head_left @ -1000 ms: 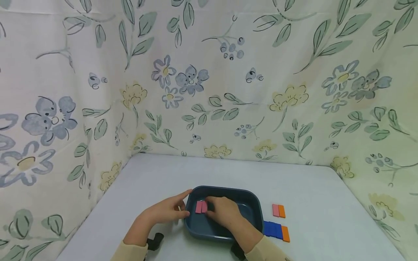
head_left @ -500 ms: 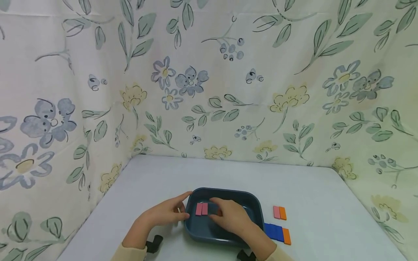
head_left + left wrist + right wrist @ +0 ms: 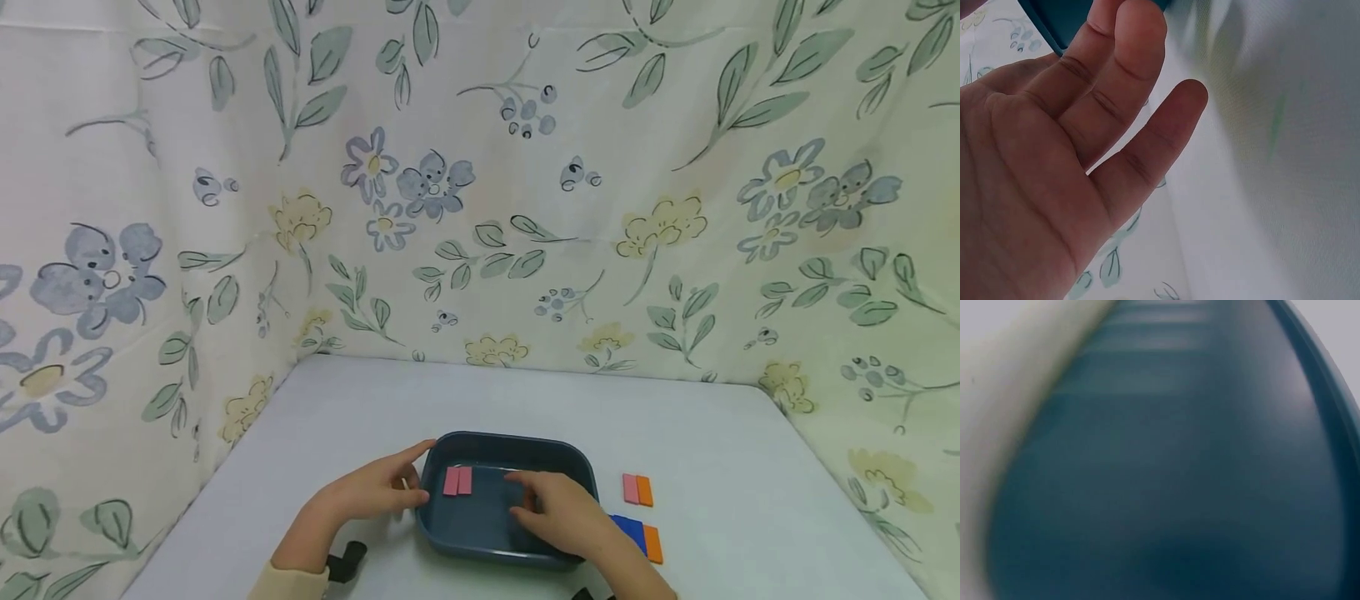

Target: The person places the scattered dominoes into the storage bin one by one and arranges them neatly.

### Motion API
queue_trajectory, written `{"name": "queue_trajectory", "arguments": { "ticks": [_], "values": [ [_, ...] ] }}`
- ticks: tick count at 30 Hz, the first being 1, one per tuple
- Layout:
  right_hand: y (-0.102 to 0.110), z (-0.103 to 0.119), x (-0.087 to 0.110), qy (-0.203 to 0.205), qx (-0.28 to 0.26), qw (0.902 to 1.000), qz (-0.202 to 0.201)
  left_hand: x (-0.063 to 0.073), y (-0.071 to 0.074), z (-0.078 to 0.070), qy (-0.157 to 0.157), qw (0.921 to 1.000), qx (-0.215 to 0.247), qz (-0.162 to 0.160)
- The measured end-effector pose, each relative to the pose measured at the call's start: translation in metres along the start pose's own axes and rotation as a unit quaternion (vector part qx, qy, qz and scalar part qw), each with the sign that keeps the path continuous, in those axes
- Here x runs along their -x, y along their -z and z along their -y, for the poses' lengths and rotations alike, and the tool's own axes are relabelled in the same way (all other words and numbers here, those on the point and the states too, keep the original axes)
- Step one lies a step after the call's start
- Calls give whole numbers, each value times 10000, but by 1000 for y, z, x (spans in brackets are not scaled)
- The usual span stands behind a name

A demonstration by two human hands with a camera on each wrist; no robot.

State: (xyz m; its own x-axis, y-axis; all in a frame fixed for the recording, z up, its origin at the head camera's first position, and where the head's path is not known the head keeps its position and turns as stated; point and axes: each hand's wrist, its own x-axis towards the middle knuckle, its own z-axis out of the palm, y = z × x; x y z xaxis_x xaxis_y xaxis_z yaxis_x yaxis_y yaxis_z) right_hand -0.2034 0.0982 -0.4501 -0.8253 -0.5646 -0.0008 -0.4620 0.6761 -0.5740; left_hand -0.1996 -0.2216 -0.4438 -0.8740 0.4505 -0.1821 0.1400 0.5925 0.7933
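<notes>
In the head view a dark blue tray (image 3: pixel 480 552) stands on the white table. Two flat pink pieces (image 3: pixel 458 481) lie side by side inside it, toward the left end. My left hand (image 3: pixel 367 492) is at the tray's left side, index finger and thumb tip against its outer edge. Its fingers, loosely bent, also show in the left wrist view. Over the right half of the tray hovers my right hand (image 3: pixel 562 510), thumb and index finger apart, with nothing visible between them. The right wrist view is blurred and shows mostly the tray floor (image 3: pixel 1179 444).
Right of the tray lie a pink piece (image 3: pixel 631 489) and an orange piece (image 3: pixel 645 492) together. Nearer the front are blue pieces (image 3: pixel 632 531), partly hidden by the right hand and tray, beside another orange piece (image 3: pixel 653 544). Floral cloth (image 3: pixel 510 275) hangs around the table (image 3: pixel 697 433).
My right hand has let go of the right pink piece and drawn back to the right. The two pink pieces stay in the tray. My left hand keeps its place at the edge.
</notes>
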Motion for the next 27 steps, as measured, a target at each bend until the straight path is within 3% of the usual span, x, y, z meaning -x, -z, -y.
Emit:
{"name": "queue_trajectory", "arguments": {
  "ticks": [16, 27],
  "values": [
    [27, -15, 11, 530, -205, 9982, -188, -2, 2, 0, 34, 9999, 74, 59],
    [53, -21, 20, 506, -618, 9964, -281, -1, 1, 0, 51, 9998, 187, 56]
  ]
}}
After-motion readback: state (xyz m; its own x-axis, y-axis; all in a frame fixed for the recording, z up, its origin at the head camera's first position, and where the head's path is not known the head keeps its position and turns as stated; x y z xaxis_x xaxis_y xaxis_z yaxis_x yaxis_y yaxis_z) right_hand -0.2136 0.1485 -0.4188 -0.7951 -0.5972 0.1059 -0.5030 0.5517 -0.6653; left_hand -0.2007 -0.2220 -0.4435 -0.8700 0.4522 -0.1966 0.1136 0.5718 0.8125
